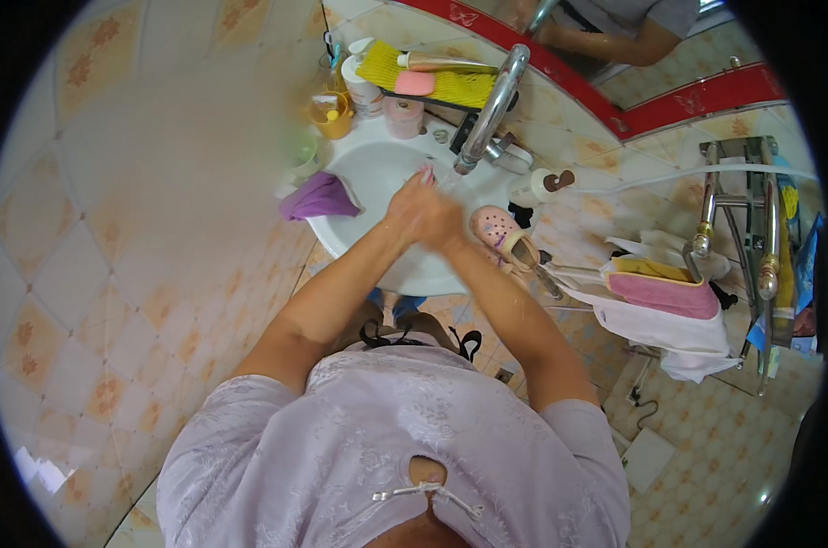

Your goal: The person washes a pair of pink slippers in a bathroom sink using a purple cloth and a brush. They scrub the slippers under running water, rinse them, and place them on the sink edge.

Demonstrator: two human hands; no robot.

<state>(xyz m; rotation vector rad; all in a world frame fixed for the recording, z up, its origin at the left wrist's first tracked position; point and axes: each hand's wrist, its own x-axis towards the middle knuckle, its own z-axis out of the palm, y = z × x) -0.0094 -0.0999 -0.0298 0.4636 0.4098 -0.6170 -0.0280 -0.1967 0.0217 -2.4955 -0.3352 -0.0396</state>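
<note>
- Room: diamond-patterned tiled wall (44, 228) is running down the left; a red-framed mirror (651, 82) is hanging at upper right.
- Station: a white basin (363, 164) is standing in front of the person, with a chrome tap (503, 96) arching over its far right side.
- Hands: left hand (405, 208) and right hand (439, 219) are meeting over the basin, just below and left of the spout. The right is blurring, suggesting motion.
- Grip: both hands are closing in on each other, but blur and overlap are hiding the fingers; cannot tell how far open either is.
- Item: a pinkish-white patch (427, 173) is showing at the far end of the hands, above the bowl. Cannot tell whether it is a small held thing or wet fingertips.
- Surroundings: a pink soap bar (415, 84) is lying on yellow mesh cloth (375, 69) behind the basin; a purple cloth (322, 197) is draping over the left rim; a pump bottle (530, 189) is standing to the right.
- Step, as judged: the hands are apparently rubbing together at the tap. Continuing is calling for keeping both over the bowl, near the spout.
</note>
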